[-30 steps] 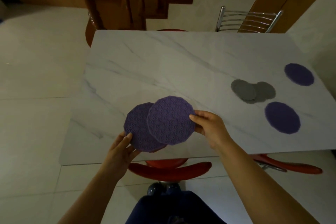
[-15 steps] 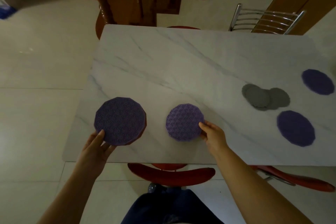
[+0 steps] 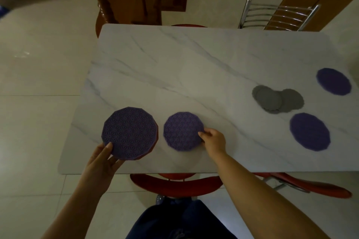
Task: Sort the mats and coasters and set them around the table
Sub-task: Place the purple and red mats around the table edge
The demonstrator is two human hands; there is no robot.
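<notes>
While the small purple mat [image 3: 183, 131] is pinched at its right edge by the right hand [image 3: 213, 139] on the tabletop [image 3: 194, 68], flat release is advised. A larger purple stack [image 3: 129, 133], reddish beneath, is held by the left hand [image 3: 103, 163] at the near left. Polygonal, lattice-embossed, apparently flexible. Grey scalloped coasters [image 3: 277, 100] overlap at far right, between two purple mats.
</notes>
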